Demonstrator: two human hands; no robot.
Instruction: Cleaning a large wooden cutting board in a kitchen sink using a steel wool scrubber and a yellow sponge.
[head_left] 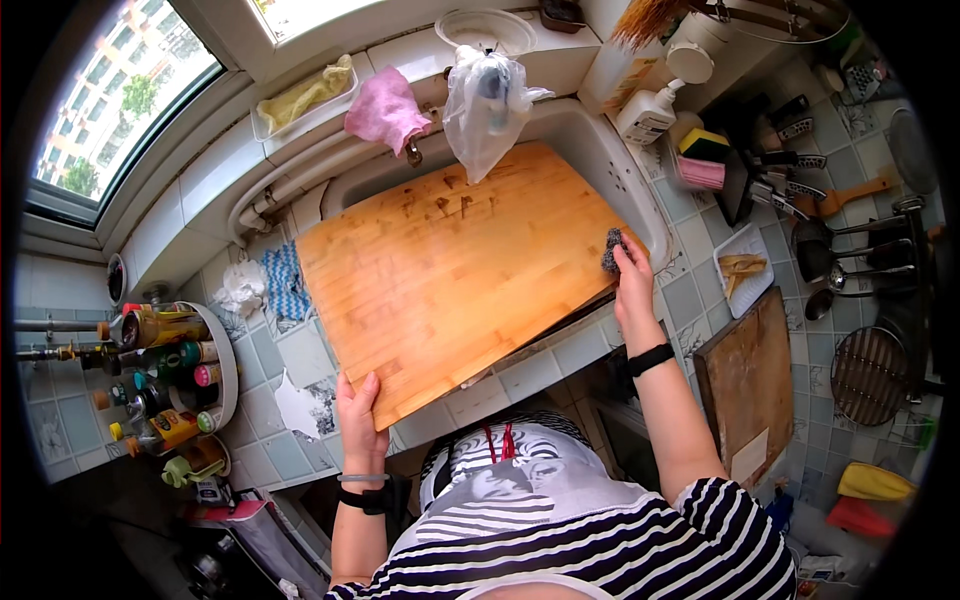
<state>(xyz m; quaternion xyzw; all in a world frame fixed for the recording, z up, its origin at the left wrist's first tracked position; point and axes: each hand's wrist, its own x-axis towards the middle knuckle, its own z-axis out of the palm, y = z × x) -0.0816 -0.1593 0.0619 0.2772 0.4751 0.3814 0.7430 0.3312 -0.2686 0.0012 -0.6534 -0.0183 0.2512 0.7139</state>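
A large wooden cutting board [450,280] lies at a slant over the sink [643,205], covering most of the basin. Dark wet-looking marks show near its far edge. My left hand [360,415] is closed on the board's near left corner, thumb on top and the other fingers out of sight beneath. At the board's right end, my right hand [633,285] has its fingers closed on a dark grey steel wool scrubber [611,252], which touches the board's surface. A white plastic bag [488,110] hangs at the tap and overlaps the board's far edge.
A pink cloth [386,108] drapes over the pipe behind the sink. Left are a blue-striped cloth [286,282] and a rack of bottles [228,370]. Right stand a soap bottle [648,112], a small white tray [745,268], another board [745,385] and hanging ladles [815,240].
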